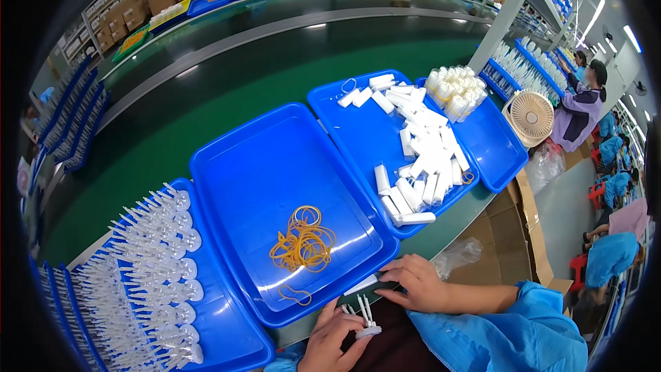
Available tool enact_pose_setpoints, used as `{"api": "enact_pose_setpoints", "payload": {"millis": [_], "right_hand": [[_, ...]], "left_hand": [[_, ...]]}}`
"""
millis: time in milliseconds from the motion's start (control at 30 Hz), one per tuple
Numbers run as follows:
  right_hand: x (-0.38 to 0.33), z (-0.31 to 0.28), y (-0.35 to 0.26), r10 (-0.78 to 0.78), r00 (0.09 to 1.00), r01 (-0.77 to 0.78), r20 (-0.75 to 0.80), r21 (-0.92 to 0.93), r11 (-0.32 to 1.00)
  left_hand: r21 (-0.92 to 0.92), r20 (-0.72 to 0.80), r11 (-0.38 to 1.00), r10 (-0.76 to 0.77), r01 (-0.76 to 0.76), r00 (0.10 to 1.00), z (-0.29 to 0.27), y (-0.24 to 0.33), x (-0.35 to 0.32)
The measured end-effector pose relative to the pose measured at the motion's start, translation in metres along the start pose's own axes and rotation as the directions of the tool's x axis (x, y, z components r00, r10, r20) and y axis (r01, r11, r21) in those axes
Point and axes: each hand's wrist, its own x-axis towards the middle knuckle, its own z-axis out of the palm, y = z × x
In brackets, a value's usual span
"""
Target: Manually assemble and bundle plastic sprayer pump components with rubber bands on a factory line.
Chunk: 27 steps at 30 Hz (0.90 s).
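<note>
My left hand [335, 336], low in the middle, is closed round a white plastic part [368, 324] with a round base and several thin prongs pointing up. Just above and to the right, my right hand [416, 284] has its fingers and thumb curled about the end of a white tube-like piece [361, 284]. That piece lies beside the near rim of the middle blue tray [255, 165], and the fingers partly hide it. A tangle of orange-brown rubber bands [303, 244] rests in this tray, with one loose band [295, 295] nearer me.
White pronged parts [155, 269] stand in rows in a left tray [227, 337]. White tubes [427, 151] heap in a right tray [344, 124]; bundled tubes [456, 93] stand behind. A fan [530, 117], an open carton [496, 241] and a green conveyor [172, 117] surround them. Other people work beyond.
</note>
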Motion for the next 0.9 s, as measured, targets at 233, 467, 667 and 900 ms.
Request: {"api": "enact_pose_setpoints", "payload": {"millis": [233,467,667,900], "right_hand": [[0.009,-0.009,-0.007,-0.063,0.986,0.09,0.157,-0.171,0.981],[0.014,-0.02,-0.021,0.081,0.933,0.012,0.352,-0.255,0.967],[0.019,-0.034,-0.024,0.194,0.904,-0.302,0.381,0.246,0.921],[0.06,-0.048,-0.016,0.017,0.988,-0.088,0.155,0.465,0.881]], "left_hand": [[-0.06,-0.02,0.998,-0.006,0.005,1.0,-0.01,0.015,-0.008],[-0.143,-0.317,0.99,-0.027,-0.019,0.948,-0.018,0.019,-0.011],[-0.464,-0.377,0.886,-0.215,0.017,0.901,-0.015,0.02,-0.009],[-0.678,-0.357,0.725,-0.186,-0.117,0.915,-0.009,0.012,-0.006]]}}
